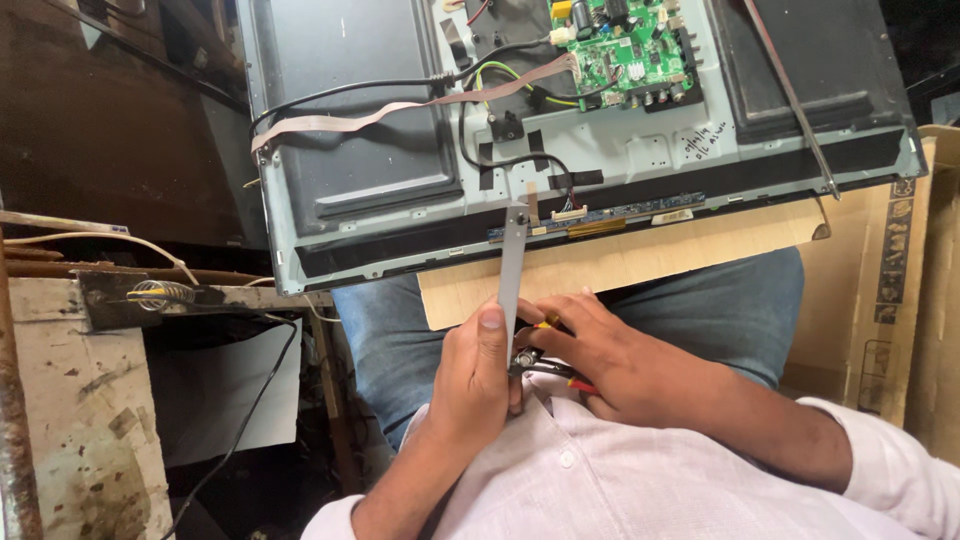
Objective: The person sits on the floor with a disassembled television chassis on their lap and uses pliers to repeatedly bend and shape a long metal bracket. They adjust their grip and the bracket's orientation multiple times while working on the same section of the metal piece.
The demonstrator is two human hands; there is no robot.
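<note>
1. The person's left hand [480,375] was wrapped tight round a flat grey metal strip [512,265], held upright over the lap.
2. The right hand [600,355] was clenched on small pliers [535,362] with red-and-yellow handles, at the strip's lower end.
3. Beyond lay an opened television's [350,130] ribbed metal back, with a green circuit board [625,45], on cardboard [700,250].

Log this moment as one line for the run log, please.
left hand: holds flat ribbon cable upright | right hand: grips pliers at cable's lower end | open TV back panel across lap
</note>
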